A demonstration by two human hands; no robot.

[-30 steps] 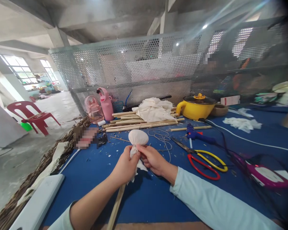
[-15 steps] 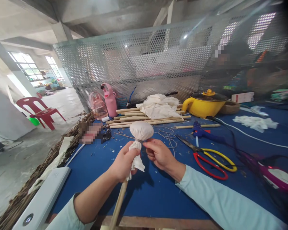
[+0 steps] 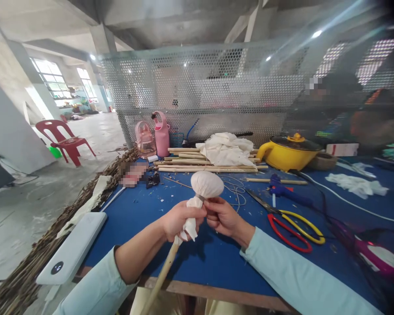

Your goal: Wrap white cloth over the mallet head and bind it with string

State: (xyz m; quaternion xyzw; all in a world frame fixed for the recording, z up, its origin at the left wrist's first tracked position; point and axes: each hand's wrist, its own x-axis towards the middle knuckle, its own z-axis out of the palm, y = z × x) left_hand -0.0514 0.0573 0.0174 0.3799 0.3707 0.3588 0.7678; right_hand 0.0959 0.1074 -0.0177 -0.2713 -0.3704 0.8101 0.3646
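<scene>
Holding a pale wooden stick with a rounded white cloth head (image 3: 207, 183) just above the blue desk (image 3: 230, 267), centre of view. Long axis is slanted: bare end low and left, toward me; head up and right, pointing away. My left hand (image 3: 183, 219) grips it below the head, over the bunched cloth. My right hand (image 3: 226, 217) has fingers curled, tips at the dark grey band (image 3: 200, 198) around the neck; can't tell if they pinch a strand.

Vs 0.5 s ago: head leans further right, left fingers now wrap across the cloth, gap between my hands has nearly closed.

Containers, far side: yellow long-handled pot (image 3: 284, 158), dark glass lid on, contents not readable. Brown round bowl (image 3: 325, 162) beside it, inside hidden. Pink bottle (image 3: 162, 143) stands next to a translucent pink bottle (image 3: 146, 148); can't tell what's in either.
</scene>
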